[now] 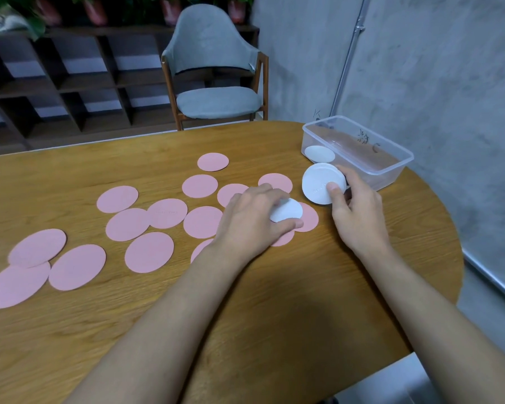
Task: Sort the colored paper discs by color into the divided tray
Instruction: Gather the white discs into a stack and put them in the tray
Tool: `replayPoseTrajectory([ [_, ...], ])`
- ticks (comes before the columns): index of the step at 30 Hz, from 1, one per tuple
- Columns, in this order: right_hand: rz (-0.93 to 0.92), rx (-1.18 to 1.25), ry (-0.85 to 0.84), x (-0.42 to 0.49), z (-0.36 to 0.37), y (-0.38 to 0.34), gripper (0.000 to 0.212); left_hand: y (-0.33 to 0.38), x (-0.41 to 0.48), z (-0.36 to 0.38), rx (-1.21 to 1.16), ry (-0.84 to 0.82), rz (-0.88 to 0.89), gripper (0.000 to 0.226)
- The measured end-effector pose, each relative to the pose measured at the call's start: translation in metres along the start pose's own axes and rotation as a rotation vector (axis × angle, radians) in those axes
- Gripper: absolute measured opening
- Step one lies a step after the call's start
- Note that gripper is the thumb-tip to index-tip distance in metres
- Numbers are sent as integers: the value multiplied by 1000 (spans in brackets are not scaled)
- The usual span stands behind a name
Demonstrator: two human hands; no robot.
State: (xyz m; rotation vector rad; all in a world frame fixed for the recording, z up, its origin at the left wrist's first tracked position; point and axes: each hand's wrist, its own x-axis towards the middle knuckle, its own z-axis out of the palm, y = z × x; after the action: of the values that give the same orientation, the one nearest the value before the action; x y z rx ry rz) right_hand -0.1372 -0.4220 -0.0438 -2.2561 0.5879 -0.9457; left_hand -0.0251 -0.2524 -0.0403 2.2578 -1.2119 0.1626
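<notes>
Several pink discs (pixel 149 252) lie scattered over the wooden table (pixel 274 301). My left hand (pixel 251 220) pinches one white disc (pixel 287 210) just above a pink disc (pixel 309 217) near the table's middle right. My right hand (pixel 356 208) grips a stack of white discs (pixel 321 183), tilted on edge, between thumb and fingers. A clear divided tray (pixel 391 158) stands at the back right, with a white disc (pixel 319 154) lying in its near-left compartment. The other compartment shows no discs.
A grey chair (pixel 213 68) stands behind the table's far edge. Dark wooden shelves (pixel 70 83) fill the back left, and a grey wall (pixel 435 68) runs along the right. The table's rounded right edge lies just past the tray.
</notes>
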Motion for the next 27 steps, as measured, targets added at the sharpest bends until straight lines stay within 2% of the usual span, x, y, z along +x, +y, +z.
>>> replayPoseTrajectory([
  [4, -30, 14, -41, -1, 1, 0, 34, -1, 0, -3, 85, 10, 96, 38],
  [8, -27, 28, -45, 0, 0, 1, 37, -6, -3, 0, 153, 160, 189, 42],
  [10, -28, 44, -56, 0, 1, 0, 41, -8, -2, 3, 87, 280, 182, 44],
  [12, -28, 63, -77, 0, 2, 1, 44, -9, -1, 3, -35, 360, 174, 34],
  [15, -22, 77, -111, 0, 3, 1, 45, -6, -2, 1, -174, 384, 143, 16],
  [18, -31, 119, -149, -1, 3, 1, 42, -2, -2, 1, -281, 334, 90, 8],
  [22, -42, 215, -227, -3, 3, 0, 42, -1, -3, 3, -396, 286, -37, 22],
  [27, -46, 203, -270, -6, 3, -3, 42, -3, -3, 4, -347, 244, -93, 39],
])
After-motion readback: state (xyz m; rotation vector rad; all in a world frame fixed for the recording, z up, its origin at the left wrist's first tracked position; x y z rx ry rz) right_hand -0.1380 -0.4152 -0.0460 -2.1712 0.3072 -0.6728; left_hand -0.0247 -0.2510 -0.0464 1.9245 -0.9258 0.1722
